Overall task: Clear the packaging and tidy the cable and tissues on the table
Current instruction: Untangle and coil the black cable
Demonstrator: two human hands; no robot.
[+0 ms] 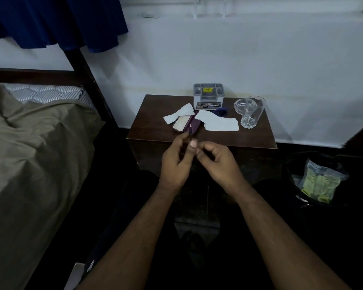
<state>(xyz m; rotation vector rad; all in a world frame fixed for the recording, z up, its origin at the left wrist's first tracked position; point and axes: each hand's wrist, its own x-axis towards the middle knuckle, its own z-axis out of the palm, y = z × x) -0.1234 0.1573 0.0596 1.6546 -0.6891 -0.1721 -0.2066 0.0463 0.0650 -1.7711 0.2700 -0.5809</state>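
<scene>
My left hand (pixel 177 162) and my right hand (pixel 217 162) meet in front of the small dark table (pixel 249 135), just below its front edge. Between their fingertips they pinch a thin dark cable (pixel 190 132) whose end sticks up toward the table. On the table lie a crumpled white tissue (pixel 181 114) at the left and flat white tissues (pixel 218 122) in the middle. An open purple case (pixel 187 125) with a pale inside lies between them. A dark blue object (pixel 221 111) lies behind the flat tissues.
A grey organiser box (pixel 208 97) stands at the table's back. A glass ashtray (pixel 240 105) and a tall glass (pixel 252 111) stand at the right. A black bin (pixel 314 178) holding a plastic packet (pixel 319 183) sits on the floor at right. A bed (pixel 29 143) fills the left.
</scene>
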